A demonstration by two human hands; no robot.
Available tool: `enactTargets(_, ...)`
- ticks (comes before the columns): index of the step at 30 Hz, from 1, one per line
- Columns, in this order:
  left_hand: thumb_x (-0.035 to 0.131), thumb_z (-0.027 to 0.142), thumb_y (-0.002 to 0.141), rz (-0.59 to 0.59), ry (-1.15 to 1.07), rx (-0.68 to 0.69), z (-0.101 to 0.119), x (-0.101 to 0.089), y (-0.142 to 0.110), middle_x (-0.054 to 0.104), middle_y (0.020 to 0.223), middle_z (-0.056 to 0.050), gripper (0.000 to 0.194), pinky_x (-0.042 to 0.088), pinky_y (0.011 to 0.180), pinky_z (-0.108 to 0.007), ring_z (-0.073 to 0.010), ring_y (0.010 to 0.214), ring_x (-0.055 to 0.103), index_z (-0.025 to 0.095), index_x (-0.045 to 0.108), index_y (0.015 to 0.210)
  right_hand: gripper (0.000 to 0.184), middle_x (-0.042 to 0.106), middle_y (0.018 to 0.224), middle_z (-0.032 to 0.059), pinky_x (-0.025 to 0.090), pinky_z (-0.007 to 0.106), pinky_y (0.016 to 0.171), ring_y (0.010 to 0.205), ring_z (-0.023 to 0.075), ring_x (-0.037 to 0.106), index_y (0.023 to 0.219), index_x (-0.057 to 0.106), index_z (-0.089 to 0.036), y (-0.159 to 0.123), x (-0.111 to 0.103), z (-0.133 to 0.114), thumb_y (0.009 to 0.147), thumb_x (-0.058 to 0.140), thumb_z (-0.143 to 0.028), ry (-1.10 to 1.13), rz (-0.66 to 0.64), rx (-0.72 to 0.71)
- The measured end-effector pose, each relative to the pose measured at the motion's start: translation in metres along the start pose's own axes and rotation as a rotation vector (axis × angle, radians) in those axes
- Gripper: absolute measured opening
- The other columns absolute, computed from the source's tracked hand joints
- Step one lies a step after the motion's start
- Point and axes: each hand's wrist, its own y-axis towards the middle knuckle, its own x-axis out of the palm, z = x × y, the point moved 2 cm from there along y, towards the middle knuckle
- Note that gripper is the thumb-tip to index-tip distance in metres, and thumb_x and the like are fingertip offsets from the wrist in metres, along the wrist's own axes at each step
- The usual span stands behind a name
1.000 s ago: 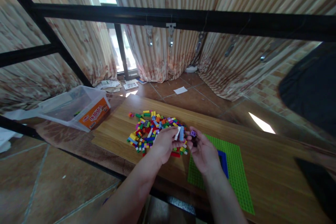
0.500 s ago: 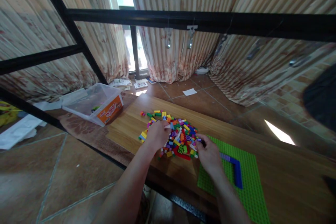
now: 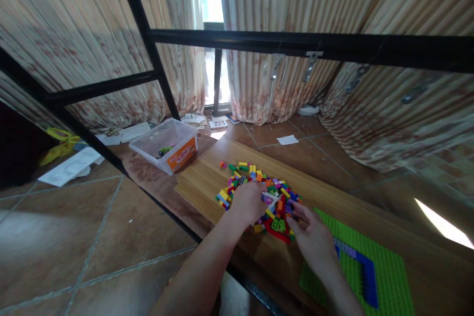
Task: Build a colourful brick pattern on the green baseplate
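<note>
A heap of mixed coloured building bricks (image 3: pixel 283 192) lies on the wooden table. My left hand (image 3: pixel 250 202) is over the heap's left part, its fingers pinched on a pale white brick (image 3: pixel 272 196) that sticks out to the right. At the heap's right edge my right hand (image 3: pixel 314 234) has thumb and fingers apart, close to a purple brick (image 3: pixel 289 209) among the others. Beneath my right wrist lies a green baseplate (image 3: pixel 390 266). On it, dark blue bricks (image 3: pixel 369 279) and lighter purple bricks (image 3: pixel 346 249) form an angled row.
A clear plastic box (image 3: pixel 151 150) with an orange label and a few pieces inside stands at the table's left end, on a brown cloth (image 3: pixel 144 177). A black metal frame (image 3: pixel 259 38) crosses in front of the curtains. Papers (image 3: pixel 287 139) lie on the tiled floor beyond.
The view has swung left, so everything sits further right. My right hand's fingers have spread, and the small dark purple brick at its fingertips appears let go. The left hand still pinches a pale brick.
</note>
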Motion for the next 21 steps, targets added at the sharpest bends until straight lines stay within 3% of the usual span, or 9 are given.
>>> enactTargets(4,0.068,0.024,0.069,-0.011,-0.080,-0.011,-0.003,-0.001,0.003,0.072,0.084,-0.007,0.020,0.048,0.076,-0.032,-0.0252,0.082,0.066,0.022,0.074,0.088,0.043,0.068,0.110,0.0102,0.049,0.043,0.090,0.102,0.0243,0.065,0.116,0.064,-0.021,-0.002,0.000,-0.002,0.079,0.057,-0.041,0.059,-0.015,0.005)
enactTargets(8,0.059,0.022,0.077,0.089,-0.154,-0.119,-0.017,-0.016,0.013,0.073,0.088,-0.006,0.018,0.046,0.077,-0.029,-0.0218,0.084,0.065,0.021,0.075,0.087,0.042,0.070,0.110,0.0101,0.049,0.044,0.093,0.103,0.0247,0.065,0.112,0.066,-0.021,-0.003,-0.003,-0.007,0.077,0.060,-0.042,0.189,-0.009,0.021)
enactTargets(14,0.053,0.016,0.077,0.281,-0.099,-0.345,-0.076,-0.057,0.023,0.072,0.086,-0.007,0.026,0.043,0.068,-0.025,-0.0181,0.077,0.062,0.015,0.074,0.092,0.040,0.073,0.098,0.0113,0.056,0.035,0.063,0.065,0.0197,0.069,0.106,0.068,-0.018,-0.010,-0.015,-0.018,0.079,0.060,-0.047,0.345,0.071,0.146)
enactTargets(17,0.056,0.011,0.069,0.131,-0.055,-0.369,-0.097,-0.066,0.020,0.070,0.079,-0.004,0.029,0.042,0.064,-0.023,-0.0171,0.075,0.060,0.013,0.073,0.093,0.038,0.073,0.082,0.0089,0.054,0.031,0.055,0.061,0.0193,0.068,0.101,0.069,-0.018,-0.013,-0.019,-0.024,0.080,0.060,-0.048,0.369,0.101,0.129)
enactTargets(21,0.066,0.017,0.060,-0.110,0.022,-0.293,-0.101,-0.064,0.013,0.068,0.081,-0.001,0.029,0.042,0.062,-0.022,-0.0161,0.074,0.059,0.013,0.070,0.088,0.035,0.072,0.076,0.0069,0.052,0.028,0.050,0.061,0.0188,0.066,0.096,0.071,-0.019,-0.016,-0.020,-0.028,0.079,0.061,-0.048,0.388,0.120,0.083)
